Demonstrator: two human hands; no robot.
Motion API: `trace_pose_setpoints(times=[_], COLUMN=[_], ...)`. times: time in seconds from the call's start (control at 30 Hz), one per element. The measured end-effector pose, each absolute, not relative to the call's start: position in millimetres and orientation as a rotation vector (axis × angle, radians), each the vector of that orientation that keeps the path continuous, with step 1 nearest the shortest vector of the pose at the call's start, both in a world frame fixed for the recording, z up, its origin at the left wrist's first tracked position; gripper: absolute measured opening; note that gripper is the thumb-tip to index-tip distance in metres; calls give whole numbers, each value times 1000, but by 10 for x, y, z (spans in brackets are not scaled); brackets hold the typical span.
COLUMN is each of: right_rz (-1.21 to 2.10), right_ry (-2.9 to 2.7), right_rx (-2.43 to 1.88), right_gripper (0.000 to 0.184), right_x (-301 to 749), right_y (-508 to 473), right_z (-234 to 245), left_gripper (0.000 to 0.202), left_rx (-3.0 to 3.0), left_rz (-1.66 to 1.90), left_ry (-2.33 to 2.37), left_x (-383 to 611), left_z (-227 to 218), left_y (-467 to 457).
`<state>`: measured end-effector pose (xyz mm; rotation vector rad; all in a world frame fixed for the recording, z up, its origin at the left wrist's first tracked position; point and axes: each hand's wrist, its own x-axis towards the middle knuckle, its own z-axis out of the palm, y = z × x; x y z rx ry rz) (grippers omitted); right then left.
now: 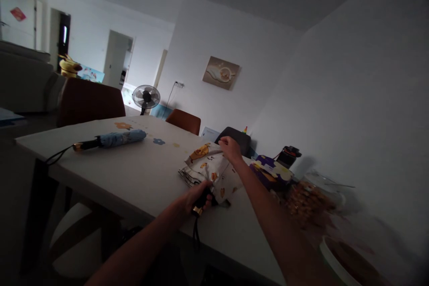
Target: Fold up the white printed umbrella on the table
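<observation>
A white umbrella (214, 165) with yellow cartoon prints is loosely folded above the near part of the table, its cloth in flat layers. My left hand (200, 194) is wrapped round its black handle, whose gold-coloured end and dark wrist strap hang below the fist. At the far side of the cloth my right hand (229, 148) is closed in a pinch, touching the fabric's upper edge; exactly what lies between the fingertips is hidden. Farther left on the table lies a blue umbrella (122, 138), rolled up, with its black handle and strap toward the table's left edge.
The white table (134, 178) carries flower prints. On its right side are a purple-and-yellow box (271, 170), a clear container of brown snacks (308, 199) and a round dish (345, 259). Brown chairs (92, 100) stand behind it, with a fan (146, 97) beyond.
</observation>
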<state>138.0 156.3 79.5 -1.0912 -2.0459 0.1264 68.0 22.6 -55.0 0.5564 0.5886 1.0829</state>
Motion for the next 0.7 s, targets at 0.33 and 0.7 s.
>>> trace_pose_setpoints(times=[0.33,0.7], right_rz=[95,-43], right_ry=[-2071,-1500], right_rx=[-1263,-967], right_gripper=[37,29], right_x=[1925,2030], right_y=[1820,1319], right_z=[797,683], left_gripper=[43,53], left_rx=[658,315], left_rz=[867,1148], left_ry=[540,72], left_x=[649,489], left_z=[-518,-508], left_y=[191,165])
